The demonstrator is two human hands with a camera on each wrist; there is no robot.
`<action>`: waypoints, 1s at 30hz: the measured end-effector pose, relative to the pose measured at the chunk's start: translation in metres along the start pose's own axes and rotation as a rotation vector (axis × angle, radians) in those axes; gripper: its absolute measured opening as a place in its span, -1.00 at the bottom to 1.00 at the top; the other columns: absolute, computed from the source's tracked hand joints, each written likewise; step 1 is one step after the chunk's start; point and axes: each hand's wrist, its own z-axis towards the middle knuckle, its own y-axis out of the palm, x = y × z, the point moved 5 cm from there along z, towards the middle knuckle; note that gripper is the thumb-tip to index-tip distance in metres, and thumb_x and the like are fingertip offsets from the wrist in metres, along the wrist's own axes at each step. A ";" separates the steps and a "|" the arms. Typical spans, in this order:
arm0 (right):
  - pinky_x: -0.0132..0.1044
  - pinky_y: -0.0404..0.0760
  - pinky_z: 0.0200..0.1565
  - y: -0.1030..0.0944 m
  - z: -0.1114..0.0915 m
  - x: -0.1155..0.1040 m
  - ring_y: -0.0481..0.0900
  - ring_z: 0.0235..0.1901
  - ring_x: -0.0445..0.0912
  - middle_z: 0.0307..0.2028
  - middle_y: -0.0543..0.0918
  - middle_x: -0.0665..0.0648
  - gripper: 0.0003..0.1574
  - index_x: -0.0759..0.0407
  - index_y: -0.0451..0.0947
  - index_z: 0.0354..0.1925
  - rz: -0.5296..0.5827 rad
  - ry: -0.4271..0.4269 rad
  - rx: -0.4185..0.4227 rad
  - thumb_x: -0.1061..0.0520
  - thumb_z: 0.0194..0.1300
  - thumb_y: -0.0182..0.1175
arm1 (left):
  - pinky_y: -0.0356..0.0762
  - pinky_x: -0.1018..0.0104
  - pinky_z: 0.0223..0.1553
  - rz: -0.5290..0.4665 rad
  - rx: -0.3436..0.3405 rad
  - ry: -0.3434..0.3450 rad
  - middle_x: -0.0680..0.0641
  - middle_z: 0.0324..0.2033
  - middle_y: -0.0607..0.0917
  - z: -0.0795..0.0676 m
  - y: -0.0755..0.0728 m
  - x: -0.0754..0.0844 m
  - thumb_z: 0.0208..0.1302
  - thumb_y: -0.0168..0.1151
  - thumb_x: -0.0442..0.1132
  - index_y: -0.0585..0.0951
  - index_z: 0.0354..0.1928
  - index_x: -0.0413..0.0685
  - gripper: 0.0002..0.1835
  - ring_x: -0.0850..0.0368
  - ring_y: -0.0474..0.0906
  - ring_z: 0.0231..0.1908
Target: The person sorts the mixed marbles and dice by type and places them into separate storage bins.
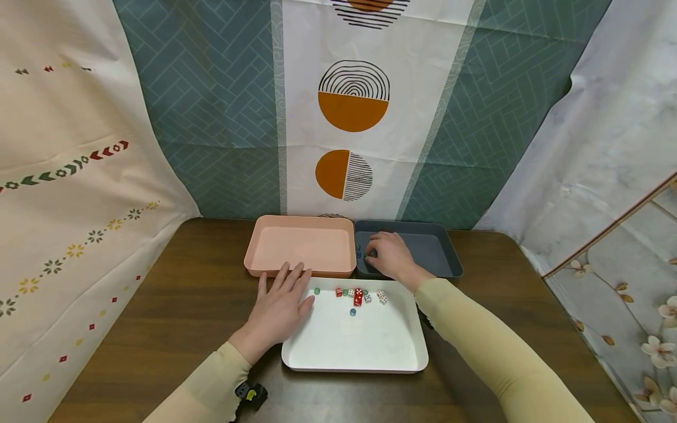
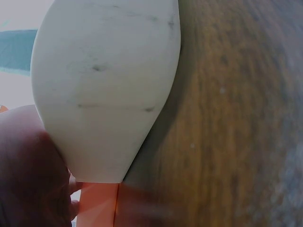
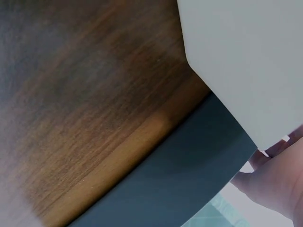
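Note:
My left hand point(image 1: 279, 308) lies with its fingers spread at the left rim of the white tray point(image 1: 359, 352), fingertips by the front wall of the pink tray point(image 1: 301, 244). My right hand point(image 1: 390, 254) reaches down into the dark grey tray point(image 1: 431, 249), its thumb and fingers bent close together. What lies between those fingertips is too dark and small to make out. Beside them, blue beads point(image 1: 358, 255) sit at the grey tray's left side. Along the white tray's far part are red dice point(image 1: 358, 297), white dice point(image 1: 382, 296), green beads point(image 1: 317, 291) and a blue bead point(image 1: 352, 312).
All three trays stand on a brown wooden table point(image 1: 206, 299), the pink and grey ones side by side behind the white one. A patterned cloth point(image 1: 233, 117) hangs behind them. More cloth hangs at the left and right.

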 end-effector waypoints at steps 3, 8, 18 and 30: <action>0.31 0.15 0.61 0.001 0.000 -0.001 0.45 0.52 0.20 0.39 0.66 0.25 -0.80 0.09 0.87 0.03 0.003 0.002 -0.004 0.09 0.50 0.47 | -0.20 -0.58 0.56 0.001 -0.014 -0.005 -0.15 0.72 0.23 0.001 0.001 -0.001 0.72 0.12 0.12 0.30 0.73 -0.02 -0.27 -0.26 -0.06 0.73; 0.31 0.16 0.60 0.003 0.000 -0.001 0.48 0.49 0.20 0.35 0.68 0.24 -0.80 0.08 0.88 0.02 0.005 -0.010 -0.002 0.07 0.51 0.47 | -0.25 -0.57 0.57 0.001 -0.042 -0.012 -0.14 0.73 0.19 0.002 0.003 -0.002 0.74 0.07 0.14 0.25 0.75 -0.01 -0.26 -0.24 -0.12 0.74; 0.32 0.18 0.59 0.004 0.000 -0.002 0.52 0.45 0.20 0.31 0.71 0.23 -0.84 0.06 0.88 -0.04 0.011 -0.022 0.013 0.04 0.51 0.48 | -0.19 -0.58 0.56 0.001 -0.006 -0.006 -0.14 0.72 0.23 0.001 0.001 -0.001 0.71 0.13 0.13 0.31 0.73 -0.01 -0.27 -0.26 -0.05 0.73; 0.32 0.17 0.60 0.006 -0.001 -0.001 0.53 0.43 0.18 0.28 0.72 0.20 -0.85 0.03 0.87 -0.05 0.020 -0.019 0.015 0.04 0.50 0.49 | -0.18 -0.57 0.56 0.006 -0.009 -0.010 -0.14 0.71 0.24 0.000 0.001 0.000 0.72 0.13 0.12 0.31 0.73 -0.02 -0.28 -0.26 -0.04 0.72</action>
